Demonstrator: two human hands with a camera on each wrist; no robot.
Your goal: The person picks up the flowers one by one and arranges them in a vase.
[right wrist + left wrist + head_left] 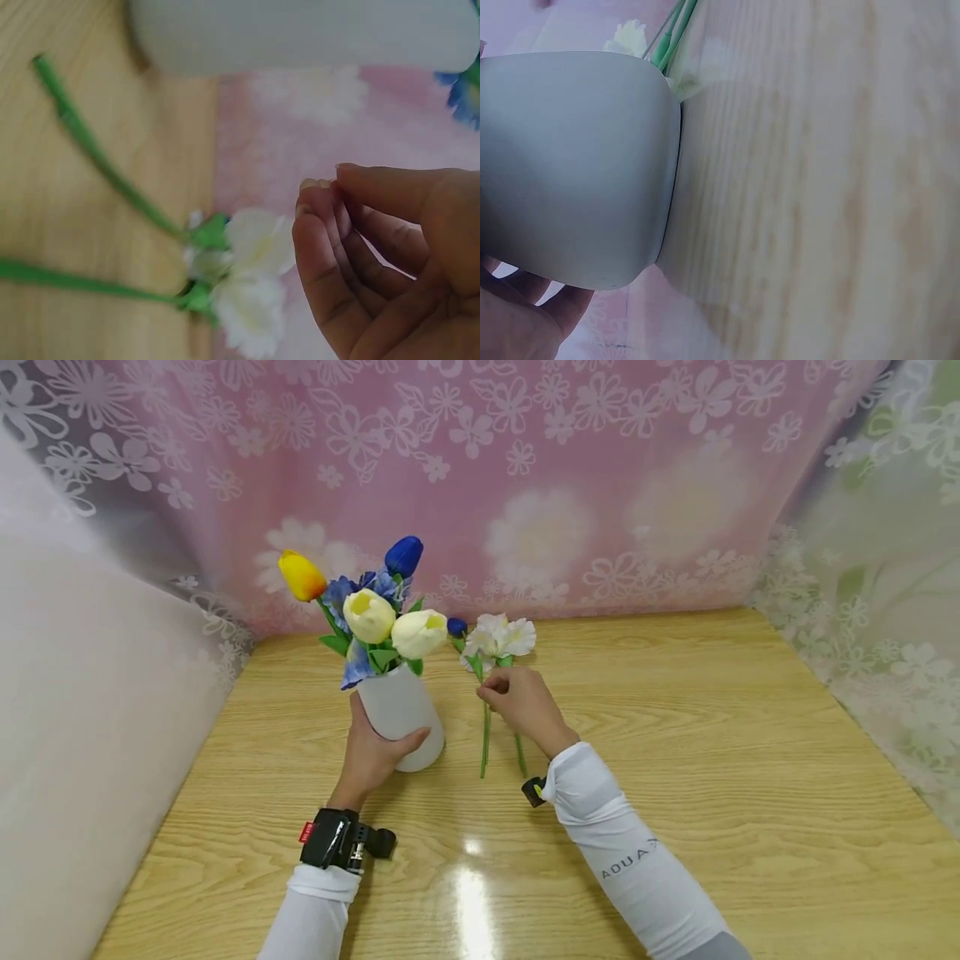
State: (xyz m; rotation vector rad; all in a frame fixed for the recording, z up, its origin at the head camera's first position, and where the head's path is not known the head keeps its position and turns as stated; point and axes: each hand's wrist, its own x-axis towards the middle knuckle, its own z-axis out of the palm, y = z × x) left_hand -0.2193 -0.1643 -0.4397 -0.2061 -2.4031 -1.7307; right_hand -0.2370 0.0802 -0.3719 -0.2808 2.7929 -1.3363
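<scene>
A white vase [401,714] stands left of centre, and my left hand [371,752] grips its side. The vase fills the left part of the left wrist view, with fingers [568,309] curled along it. It holds a yellow-orange tulip [302,576], a blue tulip [404,557], two cream tulips and ruffled blue flowers [356,665]. My right hand [525,703] hovers over white flowers [498,637] and a blue bud [456,627], all lying on the table. In the right wrist view, my thumb and fingers are loosely curled near the white flowers [251,319], with nothing visible between them.
Green stems [520,756] point toward me on the wooden table [712,735]. A pink flowered cloth [525,493] hangs behind the table. A pale cloth [97,635] hangs at the left, and a green-white one [885,577] at the right.
</scene>
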